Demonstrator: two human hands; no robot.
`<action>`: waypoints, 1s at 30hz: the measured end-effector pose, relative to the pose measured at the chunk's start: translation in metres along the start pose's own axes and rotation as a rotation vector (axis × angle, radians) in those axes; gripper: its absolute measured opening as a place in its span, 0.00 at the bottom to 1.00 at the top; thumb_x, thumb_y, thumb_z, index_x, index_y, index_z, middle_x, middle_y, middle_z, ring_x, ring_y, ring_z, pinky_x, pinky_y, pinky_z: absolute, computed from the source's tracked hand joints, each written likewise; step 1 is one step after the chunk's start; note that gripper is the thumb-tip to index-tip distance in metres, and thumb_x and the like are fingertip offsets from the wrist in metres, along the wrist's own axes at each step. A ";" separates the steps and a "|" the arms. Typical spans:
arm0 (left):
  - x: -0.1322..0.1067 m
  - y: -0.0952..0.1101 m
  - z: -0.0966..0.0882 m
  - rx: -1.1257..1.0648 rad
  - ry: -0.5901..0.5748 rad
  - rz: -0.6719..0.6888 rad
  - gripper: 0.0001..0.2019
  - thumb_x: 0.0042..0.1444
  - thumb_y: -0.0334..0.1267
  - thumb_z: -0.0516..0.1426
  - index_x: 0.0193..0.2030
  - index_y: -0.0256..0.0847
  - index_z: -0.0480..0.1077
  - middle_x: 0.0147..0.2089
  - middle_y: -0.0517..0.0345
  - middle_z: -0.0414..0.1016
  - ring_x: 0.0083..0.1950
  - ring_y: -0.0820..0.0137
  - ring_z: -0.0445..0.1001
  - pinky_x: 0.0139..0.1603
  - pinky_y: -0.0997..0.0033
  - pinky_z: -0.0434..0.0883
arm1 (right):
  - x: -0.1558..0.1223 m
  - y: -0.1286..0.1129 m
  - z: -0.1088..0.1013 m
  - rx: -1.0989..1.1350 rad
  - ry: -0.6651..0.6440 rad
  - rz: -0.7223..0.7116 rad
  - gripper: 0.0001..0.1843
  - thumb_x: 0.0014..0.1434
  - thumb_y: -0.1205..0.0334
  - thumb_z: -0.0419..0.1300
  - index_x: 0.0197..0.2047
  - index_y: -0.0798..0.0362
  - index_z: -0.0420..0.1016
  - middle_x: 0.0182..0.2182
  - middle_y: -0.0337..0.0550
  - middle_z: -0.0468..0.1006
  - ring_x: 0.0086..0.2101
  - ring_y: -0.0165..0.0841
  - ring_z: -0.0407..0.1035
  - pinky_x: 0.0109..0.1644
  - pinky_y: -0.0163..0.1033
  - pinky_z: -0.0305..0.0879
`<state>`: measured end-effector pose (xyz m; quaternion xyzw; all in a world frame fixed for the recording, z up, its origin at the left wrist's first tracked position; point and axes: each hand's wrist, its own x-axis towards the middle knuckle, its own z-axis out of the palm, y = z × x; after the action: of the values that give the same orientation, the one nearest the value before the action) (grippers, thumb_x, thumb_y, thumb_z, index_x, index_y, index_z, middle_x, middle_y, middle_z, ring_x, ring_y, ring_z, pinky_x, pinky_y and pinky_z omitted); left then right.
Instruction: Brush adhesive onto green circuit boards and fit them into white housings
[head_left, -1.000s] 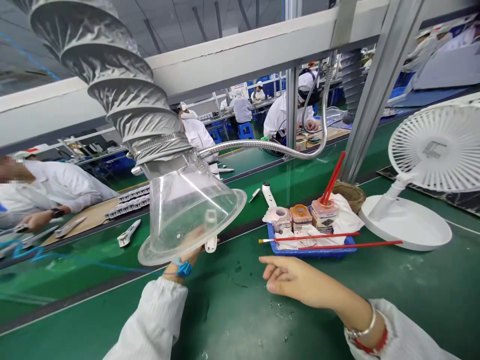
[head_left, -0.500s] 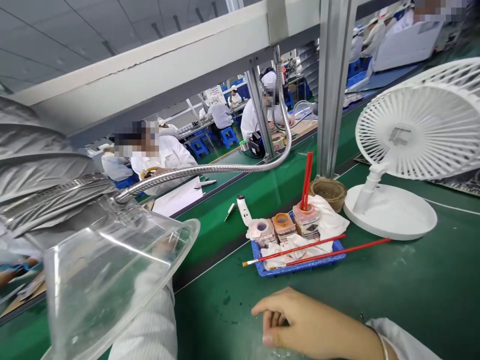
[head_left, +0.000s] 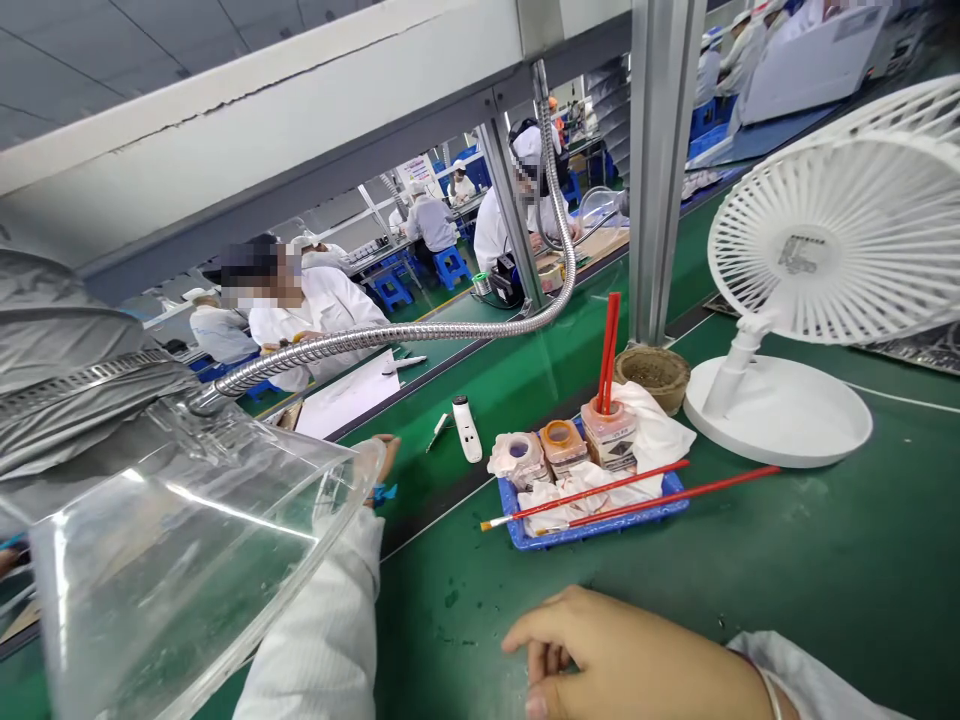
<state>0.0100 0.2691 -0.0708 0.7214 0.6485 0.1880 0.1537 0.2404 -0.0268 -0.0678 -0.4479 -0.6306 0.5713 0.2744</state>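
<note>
My left hand reaches forward past the rim of a clear plastic fume hood; only its edge and a blue wrist strap show, and the fingers are hidden behind the hood. A white handheld device lies on the green belt just right of that hand. My right hand rests on the green table at the bottom, fingers curled under with nothing visible in them. Beyond it sits a blue tray with small jars, white cloths and red brushes laid across it.
A white desk fan stands at the right, next to a small woven basket and a metal post. A flexible metal hose arcs over the belt. Silver ducting feeds the hood. Other workers in white sit beyond.
The view has swung left and down, so the hood now fills the lower left. My left hand went further forward behind the hood. My right hand drew back and curled its fingers.
</note>
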 end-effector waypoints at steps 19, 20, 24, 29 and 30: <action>0.000 0.034 0.032 -0.066 -0.009 -0.163 0.16 0.57 0.39 0.55 0.52 0.38 0.65 0.52 0.50 0.66 0.50 0.63 0.69 0.48 0.56 0.68 | 0.000 0.004 -0.006 -0.016 0.031 -0.069 0.19 0.53 0.58 0.61 0.49 0.50 0.73 0.35 0.41 0.79 0.34 0.33 0.72 0.38 0.33 0.65; -0.008 0.027 0.021 -0.129 0.028 -0.180 0.16 0.57 0.39 0.55 0.52 0.37 0.64 0.52 0.50 0.67 0.49 0.63 0.69 0.47 0.57 0.69 | -0.001 0.003 -0.009 0.012 0.043 -0.078 0.19 0.53 0.58 0.61 0.49 0.50 0.73 0.35 0.41 0.79 0.34 0.33 0.71 0.39 0.34 0.66; -0.055 -0.006 -0.026 -0.443 0.115 -0.269 0.11 0.58 0.38 0.53 0.45 0.35 0.65 0.40 0.54 0.71 0.37 0.69 0.73 0.37 0.64 0.73 | -0.009 0.008 -0.024 0.429 0.199 -0.037 0.14 0.48 0.62 0.66 0.39 0.56 0.76 0.29 0.42 0.77 0.31 0.32 0.71 0.37 0.35 0.67; -0.154 -0.047 -0.065 -0.834 0.082 -0.344 0.06 0.52 0.27 0.49 0.36 0.38 0.62 0.32 0.55 0.74 0.38 0.64 0.76 0.40 0.62 0.75 | -0.020 0.015 -0.038 0.817 0.551 0.075 0.09 0.59 0.59 0.57 0.40 0.55 0.65 0.30 0.41 0.74 0.24 0.27 0.69 0.30 0.35 0.70; -0.175 -0.053 -0.068 -0.928 0.034 -0.375 0.07 0.49 0.26 0.49 0.36 0.37 0.63 0.34 0.50 0.75 0.40 0.61 0.76 0.41 0.58 0.75 | -0.022 0.014 -0.040 0.878 0.603 0.101 0.08 0.60 0.60 0.55 0.40 0.55 0.64 0.32 0.42 0.75 0.23 0.26 0.68 0.29 0.35 0.70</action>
<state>-0.0836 0.0998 -0.0482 0.4447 0.6176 0.4376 0.4788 0.2878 -0.0282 -0.0699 -0.4650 -0.2028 0.6399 0.5772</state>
